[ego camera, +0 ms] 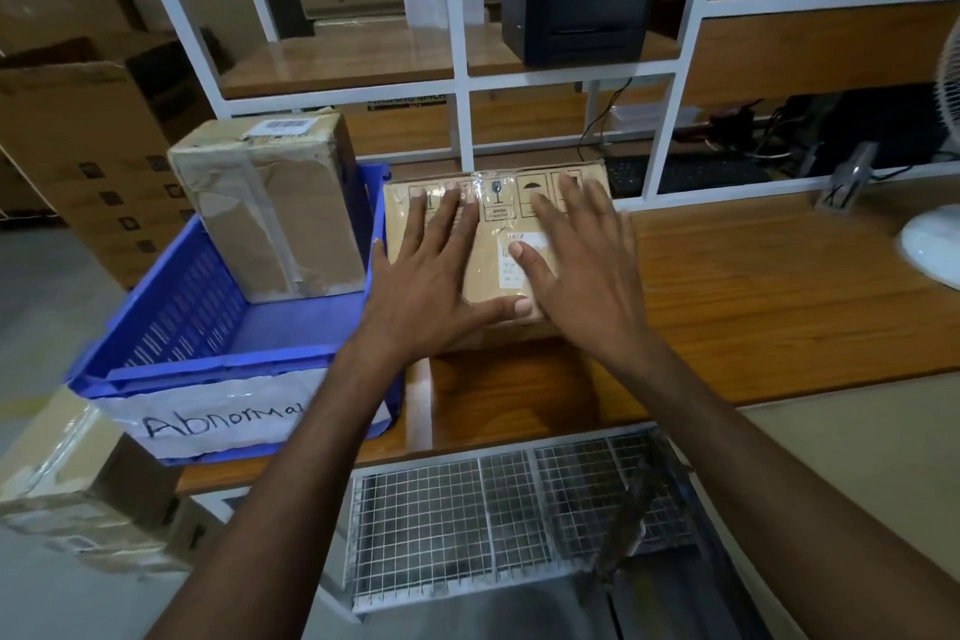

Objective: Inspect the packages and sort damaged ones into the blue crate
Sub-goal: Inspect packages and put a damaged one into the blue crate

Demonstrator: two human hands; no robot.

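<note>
Wooden workbench point(753, 301): one blue crate point(208, 369), labelled "Abnormal", is set at left, one taped carton point(270, 213) stood inside. Beside it, one package point(491, 244) printed with handling symbols is pressed under left hand point(431, 276) and right hand point(587, 270), both flat, nothing gripped.

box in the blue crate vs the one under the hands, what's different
The crate box stands upright in the blue crate, tape wrinkled and peeling; the table box lies flat on the table, smoother. The left hand and right hand rest on the table box only. Both are brown cardboard.
</note>
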